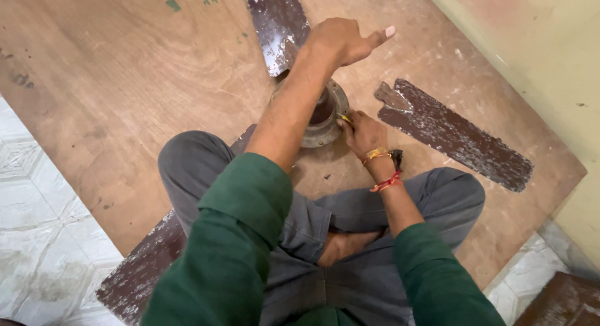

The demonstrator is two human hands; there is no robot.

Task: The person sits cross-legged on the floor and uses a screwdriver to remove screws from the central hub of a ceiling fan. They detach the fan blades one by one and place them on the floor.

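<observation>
A round metal fan motor hub (331, 113) rests on a brown wooden board (125, 82) in front of my crossed legs. My left hand (344, 42) reaches over the hub, fingers curled and index finger pointing out, touching near the far fan blade (278, 23); whether it grips anything is hidden. At the hub's right rim my right hand (362, 132) is closed on a small yellowish tool (344, 118), only its tip showing. Red and yellow threads circle that wrist.
A detached brown fan blade (456, 135) lies on the board to the right. Another blade (147, 263) runs under my left knee toward the tiled floor (37, 238). A pale wall (550, 45) borders the board's right side. A small screw-like bit (326, 175) lies near my knees.
</observation>
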